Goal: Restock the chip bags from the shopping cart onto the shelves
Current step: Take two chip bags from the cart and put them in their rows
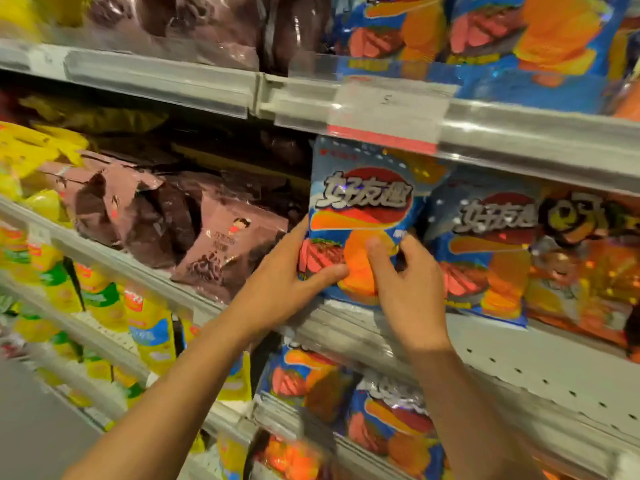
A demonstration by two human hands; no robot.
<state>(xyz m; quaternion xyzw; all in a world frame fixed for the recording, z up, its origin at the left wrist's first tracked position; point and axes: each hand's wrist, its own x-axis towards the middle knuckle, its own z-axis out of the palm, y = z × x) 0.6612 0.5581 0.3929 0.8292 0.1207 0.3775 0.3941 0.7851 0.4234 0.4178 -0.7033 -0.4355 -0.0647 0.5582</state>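
Blue chip bag (360, 216) upright at the middle shelf (346, 327) edge. My left hand (291, 282) clasps its lower left side; my right hand (408, 282) pinches its right edge. Likely light, crinkly, crushable: I hold edges.

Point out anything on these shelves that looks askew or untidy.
The brown bags left of the blue bag lie slumped and tilted, not upright. The left hand and right hand hold that blue bag upright.
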